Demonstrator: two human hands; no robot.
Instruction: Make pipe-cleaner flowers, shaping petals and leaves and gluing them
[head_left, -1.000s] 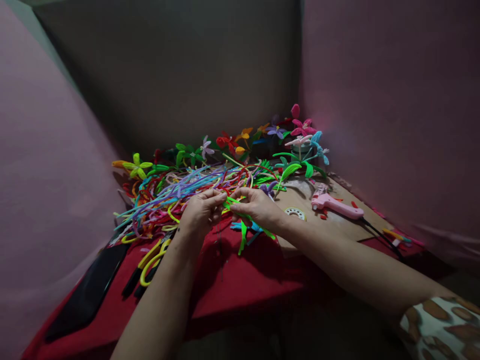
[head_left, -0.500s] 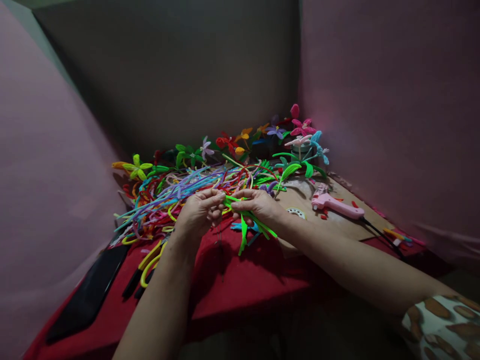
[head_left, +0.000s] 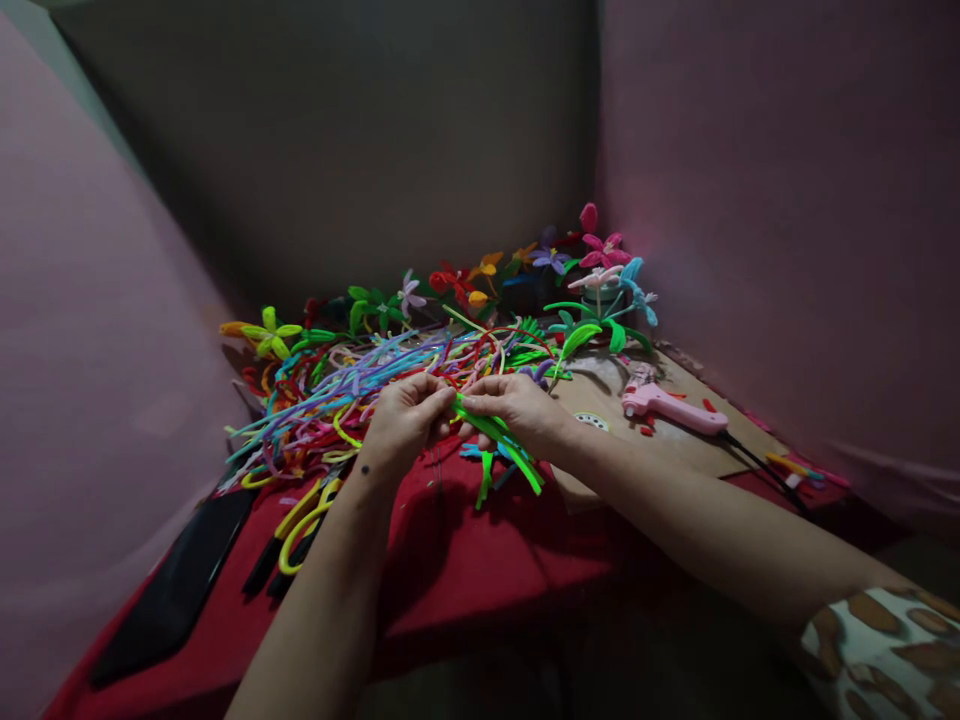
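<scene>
Bright green pipe cleaners (head_left: pixel 504 437) hang in a small bundle from my fingers above the red cloth. My left hand (head_left: pixel 411 412) pinches their upper end between thumb and forefinger. Close beside it, my right hand (head_left: pixel 514 408) is closed on the same bundle, thumb on top, and the loose ends trail down to the right. The two sets of fingertips nearly meet. Behind my hands spreads a heap of loose pipe cleaners (head_left: pixel 367 375) in many colours. Light blue pieces (head_left: pixel 480 453) show on the cloth below the bundle, partly hidden.
Finished pipe-cleaner flowers (head_left: pixel 454 283) line the back. A pink glue gun (head_left: pixel 675 408) lies on a cardboard sheet (head_left: pixel 697 455) at right, near a white ring-shaped spool (head_left: pixel 591 422). Yellow-handled tools (head_left: pixel 304 530) and a flat black object (head_left: pixel 176 590) lie on the red tablecloth (head_left: pixel 480 590) at left.
My hands have drawn closer together at the green bundle's upper end, fingertips now nearly touching. The trailing green ends have swung slightly. Elsewhere the table looks the same.
</scene>
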